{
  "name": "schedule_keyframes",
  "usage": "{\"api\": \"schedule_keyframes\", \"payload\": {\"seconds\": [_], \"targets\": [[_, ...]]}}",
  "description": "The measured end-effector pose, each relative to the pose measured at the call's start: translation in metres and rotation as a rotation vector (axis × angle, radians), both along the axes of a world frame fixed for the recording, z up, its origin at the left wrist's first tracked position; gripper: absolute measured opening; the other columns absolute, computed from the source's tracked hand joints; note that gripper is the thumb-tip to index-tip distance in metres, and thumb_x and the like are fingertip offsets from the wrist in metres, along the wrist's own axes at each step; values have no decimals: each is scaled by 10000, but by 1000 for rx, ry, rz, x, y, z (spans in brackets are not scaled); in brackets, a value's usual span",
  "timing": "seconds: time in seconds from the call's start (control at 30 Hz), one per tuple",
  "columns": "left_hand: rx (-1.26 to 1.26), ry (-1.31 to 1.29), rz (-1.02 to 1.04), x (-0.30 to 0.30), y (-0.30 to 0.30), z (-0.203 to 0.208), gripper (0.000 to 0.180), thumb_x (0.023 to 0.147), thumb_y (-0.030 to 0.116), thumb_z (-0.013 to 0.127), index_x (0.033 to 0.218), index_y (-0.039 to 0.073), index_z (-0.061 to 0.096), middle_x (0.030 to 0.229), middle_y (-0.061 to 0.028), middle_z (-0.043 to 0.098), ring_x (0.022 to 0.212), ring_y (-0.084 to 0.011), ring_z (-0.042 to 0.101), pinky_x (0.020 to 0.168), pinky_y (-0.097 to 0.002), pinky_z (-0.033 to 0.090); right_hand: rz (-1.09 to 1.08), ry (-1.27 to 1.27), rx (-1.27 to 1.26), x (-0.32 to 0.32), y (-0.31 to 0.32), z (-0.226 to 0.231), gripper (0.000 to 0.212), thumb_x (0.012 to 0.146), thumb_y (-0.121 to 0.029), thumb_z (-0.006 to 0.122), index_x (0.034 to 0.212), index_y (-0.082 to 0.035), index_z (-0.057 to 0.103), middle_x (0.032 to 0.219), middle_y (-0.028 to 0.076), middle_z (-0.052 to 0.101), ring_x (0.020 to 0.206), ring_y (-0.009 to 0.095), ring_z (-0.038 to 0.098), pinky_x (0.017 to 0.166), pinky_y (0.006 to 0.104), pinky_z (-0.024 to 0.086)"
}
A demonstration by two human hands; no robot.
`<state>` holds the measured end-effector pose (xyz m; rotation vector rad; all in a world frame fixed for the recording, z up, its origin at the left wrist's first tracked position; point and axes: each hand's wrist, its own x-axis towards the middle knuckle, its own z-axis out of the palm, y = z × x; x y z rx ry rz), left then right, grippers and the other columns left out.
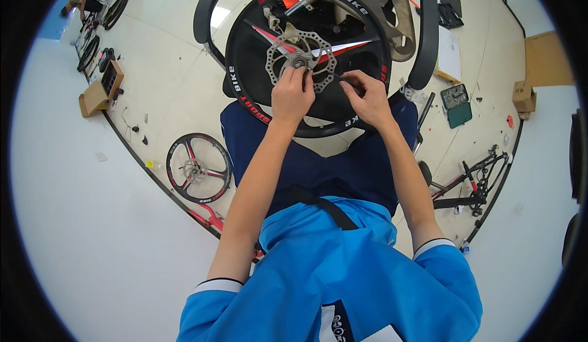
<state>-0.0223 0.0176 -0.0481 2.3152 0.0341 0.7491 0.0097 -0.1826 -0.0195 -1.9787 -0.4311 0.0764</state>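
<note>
A black bicycle wheel [248,87] with red and white spokes lies flat in front of me, its near edge over my thighs. A silver brake disc [274,53] with many holes sits around its hub. My left hand [293,95] is closed at the disc's near side by the hub, fingertips pinched together; what they hold, if anything, is hidden. My right hand [370,98] grips a thin dark tool [338,76] whose tip points left at the disc's right edge. The tool is too small to name exactly.
A chair with black armrests [427,41] stands under the wheel. Metal parts and an orange-handled tool [298,3] lie beyond the disc. Another wheel [174,173] rests on the left floor. Rightward are a green toolbox [459,114] and black bike frame [468,176]. A person [78,0] bends far left.
</note>
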Motion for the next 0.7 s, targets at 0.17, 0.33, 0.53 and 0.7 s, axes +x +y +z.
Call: {"api": "schedule_keyframes", "payload": {"seconds": [0.17, 0.33, 0.53, 0.7], "targets": [[-189, 17, 102, -2, -14, 4, 129, 893, 118, 753, 902, -10, 733, 785, -113, 640, 601, -253, 643, 559, -343, 511, -7, 48, 33, -10, 0, -8, 195, 920, -125, 722, 1066, 0, 685, 703, 82, 606, 579, 147, 507, 574, 288, 434], [-607, 171, 340, 4, -43, 11, 288, 894, 210, 786, 859, -73, 744, 672, -104, 709, 573, -116, 645, 581, -262, 498, -18, 73, 49, -16, -1, -17, 184, 932, -110, 719, 1068, 8, 682, 751, 26, 641, 608, 71, 463, 565, 243, 391], [-854, 280, 288, 8, -34, 6, 303, 945, 202, 744, 898, -96, 718, 633, -61, 675, 556, -89, 616, 508, -258, 457, -42, 68, 69, -12, -10, -16, 186, 927, -114, 718, 1064, 8, 685, 724, 36, 622, 605, 87, 474, 570, 255, 401], [-1044, 393, 171, 5, -23, 14, 213, 978, 156, 711, 959, -56, 701, 716, -32, 629, 558, -87, 565, 477, -242, 443, -65, 65, 93, -8, -13, -17, 200, 915, -143, 728, 1051, -1, 694, 650, 64, 543, 559, 127, 458, 551, 285, 395]]}}
